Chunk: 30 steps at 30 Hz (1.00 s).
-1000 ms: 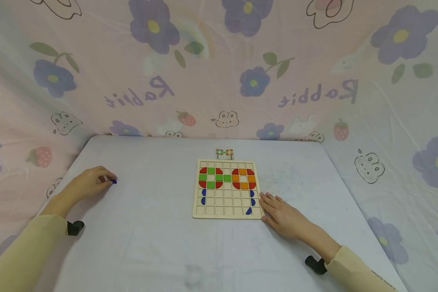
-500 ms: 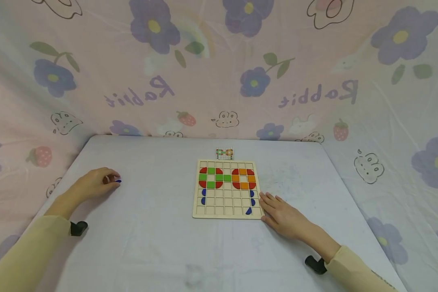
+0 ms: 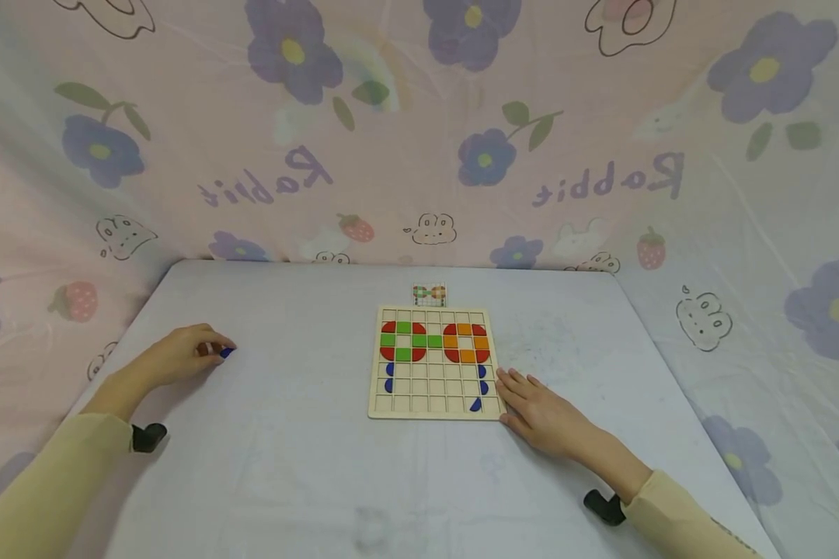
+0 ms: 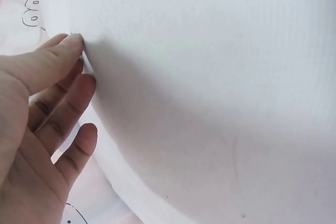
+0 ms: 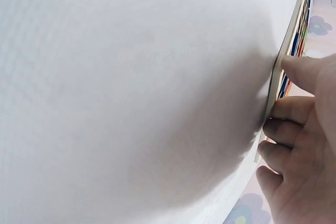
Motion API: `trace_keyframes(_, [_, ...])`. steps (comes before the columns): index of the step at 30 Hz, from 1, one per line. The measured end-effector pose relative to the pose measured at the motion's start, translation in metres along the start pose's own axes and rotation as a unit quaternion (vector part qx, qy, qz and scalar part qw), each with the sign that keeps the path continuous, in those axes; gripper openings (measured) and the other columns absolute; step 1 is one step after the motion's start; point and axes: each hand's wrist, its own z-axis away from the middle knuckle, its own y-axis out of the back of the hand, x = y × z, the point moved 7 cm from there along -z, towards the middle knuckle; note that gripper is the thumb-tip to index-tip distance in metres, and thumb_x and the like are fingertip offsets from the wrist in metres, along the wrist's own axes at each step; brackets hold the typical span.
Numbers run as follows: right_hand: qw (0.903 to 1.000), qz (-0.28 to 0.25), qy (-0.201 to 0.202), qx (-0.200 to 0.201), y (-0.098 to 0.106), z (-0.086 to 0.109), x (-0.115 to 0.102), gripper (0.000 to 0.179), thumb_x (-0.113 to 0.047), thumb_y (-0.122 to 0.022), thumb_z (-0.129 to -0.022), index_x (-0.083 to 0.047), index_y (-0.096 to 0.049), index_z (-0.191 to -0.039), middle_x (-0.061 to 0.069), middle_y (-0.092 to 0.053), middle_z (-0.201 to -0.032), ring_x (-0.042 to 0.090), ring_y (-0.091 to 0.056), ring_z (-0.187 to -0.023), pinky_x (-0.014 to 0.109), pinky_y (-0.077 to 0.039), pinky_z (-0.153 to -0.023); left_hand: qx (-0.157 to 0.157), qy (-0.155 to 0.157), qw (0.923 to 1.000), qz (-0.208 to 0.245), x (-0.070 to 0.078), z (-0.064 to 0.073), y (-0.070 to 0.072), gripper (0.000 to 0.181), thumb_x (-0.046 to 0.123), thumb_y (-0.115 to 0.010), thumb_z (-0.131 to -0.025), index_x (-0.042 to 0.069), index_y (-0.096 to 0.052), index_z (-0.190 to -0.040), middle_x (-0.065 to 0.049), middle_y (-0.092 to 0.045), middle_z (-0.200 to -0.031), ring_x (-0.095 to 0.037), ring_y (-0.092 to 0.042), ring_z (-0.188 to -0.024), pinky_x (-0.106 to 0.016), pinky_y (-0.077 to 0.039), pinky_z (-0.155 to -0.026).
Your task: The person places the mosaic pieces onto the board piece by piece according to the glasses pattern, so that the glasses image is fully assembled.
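Note:
My left hand pinches a small blue half-round puzzle tile between thumb and fingertips, over the left part of the table. In the left wrist view, the fingers mostly hide that tile. A square wooden grid board lies mid-table. Red and green tiles form a ring at its upper left, and red and orange tiles form another at upper right. Blue tiles sit below both rings. My right hand lies palm down, straight fingertips at the board's right edge.
A small pattern card with a similar coloured design lies just behind the board. The white-covered table ends at a printed cloth backdrop behind and at both sides. Dark wrist devices are worn under the sleeves.
My left hand has shifted a little to the right with the blue tile, whose tilt between the fingertips has changed. My right hand and the board have stayed put.

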Motion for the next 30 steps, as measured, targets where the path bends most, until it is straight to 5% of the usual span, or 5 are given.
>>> trace_keyframes(9, [1.0,-0.004,0.0,0.0,0.0,0.001,0.0,0.06,-0.028,-0.062,-0.105,0.004,-0.046,-0.153,0.02,-0.038,-0.163,0.041,-0.035,-0.151,0.059,-0.032,-0.119,0.021,0.019,0.9995,0.013,0.012,-0.003,-0.002,0.026,0.019,-0.081,-0.091,0.002,-0.074,-0.11,0.0,-0.066,-0.093,-0.015,-0.057,-0.082,-0.029,-0.048,-0.066])
trace_keyframes(15, [1.0,-0.005,-0.001,0.001,-0.001,0.001,0.0,0.059,-0.027,-0.062,-0.105,0.004,-0.046,-0.153,0.02,-0.037,-0.163,0.041,-0.034,-0.151,0.059,-0.031,-0.119,0.031,0.009,0.999,0.031,0.034,-0.009,-0.003,0.03,0.018,-0.082,-0.09,0.002,-0.072,-0.114,-0.001,-0.068,-0.094,-0.016,-0.058,-0.082,-0.029,-0.047,-0.065])
trace_keyframes(30, [0.9999,0.001,-0.01,-0.004,-0.005,0.0,0.002,0.061,-0.03,-0.062,-0.105,0.002,-0.045,-0.154,0.018,-0.037,-0.164,0.039,-0.033,-0.152,0.057,-0.03,-0.12,0.06,-0.107,0.9909,0.055,0.105,-0.033,-0.018,0.029,0.007,-0.082,-0.088,0.004,-0.072,-0.115,0.0,-0.071,-0.104,-0.014,-0.063,-0.085,-0.027,-0.049,-0.067])
